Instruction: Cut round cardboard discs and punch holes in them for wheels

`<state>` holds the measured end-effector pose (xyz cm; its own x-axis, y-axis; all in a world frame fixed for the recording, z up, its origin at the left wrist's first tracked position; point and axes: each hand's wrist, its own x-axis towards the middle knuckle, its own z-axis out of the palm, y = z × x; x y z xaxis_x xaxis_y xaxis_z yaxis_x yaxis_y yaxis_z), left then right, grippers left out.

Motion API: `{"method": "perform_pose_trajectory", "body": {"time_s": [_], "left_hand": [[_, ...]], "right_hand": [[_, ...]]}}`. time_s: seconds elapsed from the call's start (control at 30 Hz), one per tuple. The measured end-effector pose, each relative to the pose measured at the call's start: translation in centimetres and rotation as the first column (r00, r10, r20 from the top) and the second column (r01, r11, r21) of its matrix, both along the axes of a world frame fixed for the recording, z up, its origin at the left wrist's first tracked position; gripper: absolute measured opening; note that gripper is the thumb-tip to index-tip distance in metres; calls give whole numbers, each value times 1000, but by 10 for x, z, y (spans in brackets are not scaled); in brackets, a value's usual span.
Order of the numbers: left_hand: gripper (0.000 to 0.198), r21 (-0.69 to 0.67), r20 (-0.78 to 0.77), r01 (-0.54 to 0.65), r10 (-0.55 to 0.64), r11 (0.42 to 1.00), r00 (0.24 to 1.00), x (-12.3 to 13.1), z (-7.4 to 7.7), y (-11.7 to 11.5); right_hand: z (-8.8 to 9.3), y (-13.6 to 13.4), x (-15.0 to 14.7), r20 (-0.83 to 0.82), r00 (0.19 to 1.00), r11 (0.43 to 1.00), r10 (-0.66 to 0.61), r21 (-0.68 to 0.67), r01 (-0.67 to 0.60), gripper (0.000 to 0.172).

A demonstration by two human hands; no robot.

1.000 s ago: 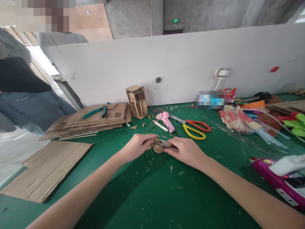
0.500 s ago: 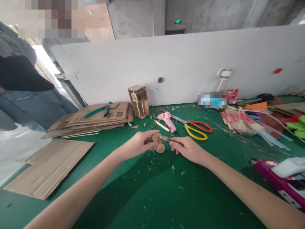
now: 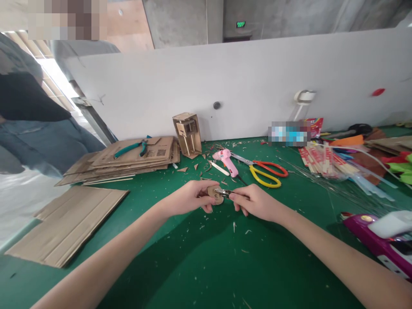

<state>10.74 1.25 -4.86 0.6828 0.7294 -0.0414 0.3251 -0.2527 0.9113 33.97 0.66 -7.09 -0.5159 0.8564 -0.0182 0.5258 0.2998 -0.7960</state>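
Note:
Between the thumb and fingers of my left hand (image 3: pixel 195 197) is a small round cardboard disc (image 3: pixel 214 194) with dark print on it. My right hand (image 3: pixel 252 198) is closed around a small silver plier-like tool (image 3: pixel 225 193), whose exact kind I cannot make out. Its metal head reaches over the disc's face, seemingly touching it. A second cardboard disc seen just before is now mostly covered by the held one. Beyond my hands lie a pink hot glue gun (image 3: pixel 227 161), a white stick-like tool (image 3: pixel 220 168) and scissors (image 3: pixel 265 176) with red and yellow handles.
Stacked cardboard (image 3: pixel 135 161) with teal pliers (image 3: pixel 130 149) on top is at left, before a flat cardboard sheet (image 3: pixel 71 225). A small cardboard box model (image 3: pixel 187 135) stands by the white partition (image 3: pixel 161 94). A purple power strip (image 3: pixel 370 240) lies right. Another person (image 3: pixel 35 111) stands left.
My left hand has brought the held disc slightly down and right, over the lower disc. The tool's head now sits further onto its face. The other person has shifted slightly.

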Motion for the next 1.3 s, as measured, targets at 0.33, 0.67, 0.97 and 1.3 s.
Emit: {"method": "perform_pose_trajectory", "body": {"time_s": [0.33, 0.67, 0.97, 1.3], "left_hand": [[49, 38, 15, -72, 72, 997, 997, 1, -4, 1], [9, -165, 254, -370, 402, 914, 880, 20, -11, -2], [12, -190, 188, -366, 400, 911, 897, 23, -7, -7], [16, -259, 38, -418, 442, 871, 896, 27, 8, -16]], "right_hand": [[-4, 1, -1, 25, 1000, 982, -15, 190, 10, 36], [-9, -2, -8, -39, 991, 946, -126, 295, 132, 33], [-12, -1, -5, -46, 994, 971, -99, 212, 107, 44], [-10, -1, -3, -163, 976, 983, -141, -136, 119, 60]]}}
